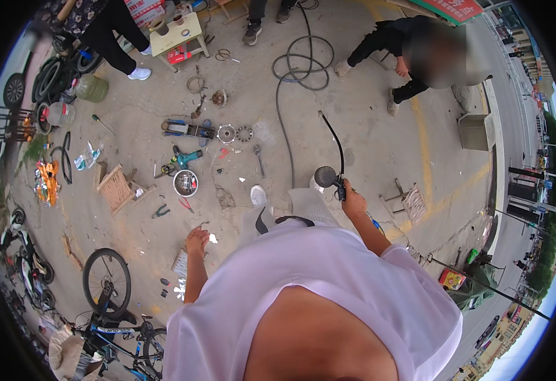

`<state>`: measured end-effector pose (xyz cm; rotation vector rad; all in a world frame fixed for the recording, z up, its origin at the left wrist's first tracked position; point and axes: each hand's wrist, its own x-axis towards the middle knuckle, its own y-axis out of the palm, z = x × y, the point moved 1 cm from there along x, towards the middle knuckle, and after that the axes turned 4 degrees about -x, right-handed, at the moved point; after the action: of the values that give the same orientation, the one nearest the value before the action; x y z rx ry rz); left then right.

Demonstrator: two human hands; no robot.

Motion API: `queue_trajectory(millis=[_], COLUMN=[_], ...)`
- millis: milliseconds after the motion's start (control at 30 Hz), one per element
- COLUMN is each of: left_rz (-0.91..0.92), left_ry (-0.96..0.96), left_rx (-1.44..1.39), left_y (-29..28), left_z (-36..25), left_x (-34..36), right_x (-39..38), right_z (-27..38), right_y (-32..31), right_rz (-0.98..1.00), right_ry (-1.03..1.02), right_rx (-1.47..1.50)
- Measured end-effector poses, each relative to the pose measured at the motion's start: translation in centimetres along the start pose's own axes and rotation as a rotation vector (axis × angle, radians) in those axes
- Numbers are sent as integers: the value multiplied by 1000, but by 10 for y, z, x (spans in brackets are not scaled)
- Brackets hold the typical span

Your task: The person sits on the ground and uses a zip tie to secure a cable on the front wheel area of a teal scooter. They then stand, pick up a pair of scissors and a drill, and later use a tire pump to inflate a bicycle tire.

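Observation:
My right hand (354, 200) is closed round the handle of a black tyre inflator (340, 189). Its round gauge (325, 176) sits on the left side, and a short black hose (335, 136) reaches away from it over the ground. At my left side, my left hand (196, 240) hangs with fingers loosely spread, and I see nothing in it. Nearest to that hand on the ground are red-handled pliers (186, 204), dark-handled pliers (161, 211) and a metal bowl (186, 183) of small parts. A teal power drill (186, 159) lies beyond the bowl.
A blue floor jack (187, 129), wheel parts (226, 133) and a wrench (259, 160) lie ahead. A long hose (280, 95) coils across the ground. Low stools stand left (118, 189) and right (415, 204). A bicycle (124, 330) is behind left; a seated person (386, 44) is far right.

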<state>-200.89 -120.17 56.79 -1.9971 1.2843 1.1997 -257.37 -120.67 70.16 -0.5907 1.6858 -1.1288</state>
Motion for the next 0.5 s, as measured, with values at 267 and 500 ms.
queue_trajectory(millis=[267, 500], left_rz=[175, -23], left_ry=[-160, -20], left_rx=[231, 121], left_y=[-15, 183], left_z=[108, 43], left_x=[53, -45], right_x=[39, 107], right_z=[-59, -163], right_y=[-13, -5], right_rz=[-23, -34], right_ry=[-105, -131], right_rx=[142, 300])
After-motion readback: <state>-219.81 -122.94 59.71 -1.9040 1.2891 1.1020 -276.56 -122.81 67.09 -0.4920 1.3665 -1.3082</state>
